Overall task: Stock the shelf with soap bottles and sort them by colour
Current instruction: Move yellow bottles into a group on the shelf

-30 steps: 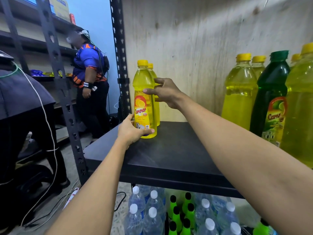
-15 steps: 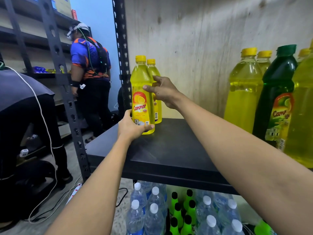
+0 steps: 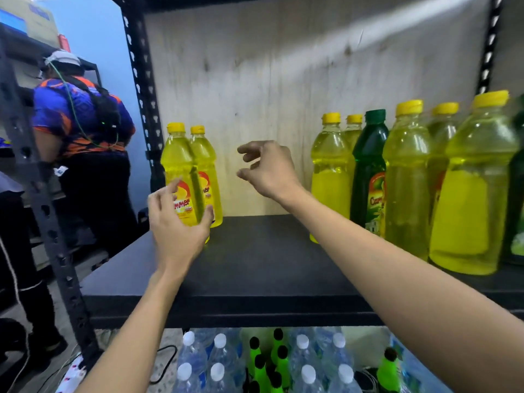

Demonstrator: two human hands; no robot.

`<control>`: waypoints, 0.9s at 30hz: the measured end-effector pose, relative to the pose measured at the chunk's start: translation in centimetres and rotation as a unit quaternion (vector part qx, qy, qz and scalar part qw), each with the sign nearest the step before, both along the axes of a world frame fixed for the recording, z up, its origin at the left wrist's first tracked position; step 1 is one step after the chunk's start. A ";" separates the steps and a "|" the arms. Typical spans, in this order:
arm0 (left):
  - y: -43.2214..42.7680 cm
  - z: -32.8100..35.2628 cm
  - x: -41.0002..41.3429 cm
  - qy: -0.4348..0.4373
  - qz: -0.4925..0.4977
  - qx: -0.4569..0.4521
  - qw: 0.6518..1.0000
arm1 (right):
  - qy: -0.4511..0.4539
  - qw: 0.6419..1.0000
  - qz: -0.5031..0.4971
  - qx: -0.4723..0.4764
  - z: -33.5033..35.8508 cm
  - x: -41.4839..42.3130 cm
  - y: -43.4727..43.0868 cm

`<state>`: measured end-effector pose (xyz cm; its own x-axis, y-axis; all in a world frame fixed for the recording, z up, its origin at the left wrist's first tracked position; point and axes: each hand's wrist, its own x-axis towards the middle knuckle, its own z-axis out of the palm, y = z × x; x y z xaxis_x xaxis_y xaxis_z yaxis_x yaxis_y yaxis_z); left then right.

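Note:
Two yellow soap bottles stand upright at the back left of the black shelf (image 3: 255, 265): a front bottle (image 3: 178, 165) with a red label and a second bottle (image 3: 205, 163) just behind and right of it. My left hand (image 3: 177, 222) hovers in front of the front bottle, fingers spread, holding nothing. My right hand (image 3: 269, 168) is in the air to the right of both bottles, fingers loosely curled and apart, empty. On the right of the shelf stand several yellow bottles (image 3: 331, 165) and a dark green bottle (image 3: 368, 165) among them.
A black perforated upright (image 3: 141, 95) bounds the shelf on the left. Below the shelf stand clear water bottles (image 3: 218, 364) and bright green bottles (image 3: 279, 355). A person in a blue and orange shirt (image 3: 82, 123) stands at the left by another rack.
Both hands have let go of the two yellow bottles and pulled back; the bottles now stand free. The view has lifted and shifted right, showing more of the right-hand bottles.

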<state>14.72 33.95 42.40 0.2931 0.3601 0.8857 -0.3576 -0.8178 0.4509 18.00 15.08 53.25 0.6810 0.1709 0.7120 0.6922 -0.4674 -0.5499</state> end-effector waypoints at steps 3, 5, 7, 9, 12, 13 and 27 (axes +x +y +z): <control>-6.1 0.5 0.5 0.048 -0.140 0.018 0.989 | -0.087 0.992 -0.096 -0.002 0.9 -0.9 -4.1; -10.5 0.5 1.7 0.167 -0.233 -0.029 0.958 | -0.105 0.980 -0.168 -0.003 1.5 -0.7 -6.2; -14.0 0.4 3.5 0.275 -0.276 -0.085 0.917 | -0.099 0.968 -0.229 -0.006 1.9 -0.2 -7.6; -16.7 0.3 5.2 0.346 -0.287 -0.097 0.888 | -0.086 0.958 -0.274 -0.019 2.1 0.4 -8.6; -19.3 0.0 6.5 0.392 -0.276 -0.092 0.873 | -0.042 0.956 -0.288 -0.030 2.3 1.3 -9.9; -19.8 -0.1 6.8 0.397 -0.279 -0.094 0.869 | -0.029 0.958 -0.284 -0.034 2.3 1.5 -10.1; -18.1 -0.8 5.9 0.365 -0.266 -0.040 0.891 | -0.065 0.971 -0.231 -0.007 1.7 0.8 -9.7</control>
<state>20.58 15.80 41.57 0.9291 0.0514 0.3663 -0.2724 -0.5747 0.7717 18.85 5.39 54.98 0.5916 -0.1215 0.7970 0.4703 -0.7509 -0.4636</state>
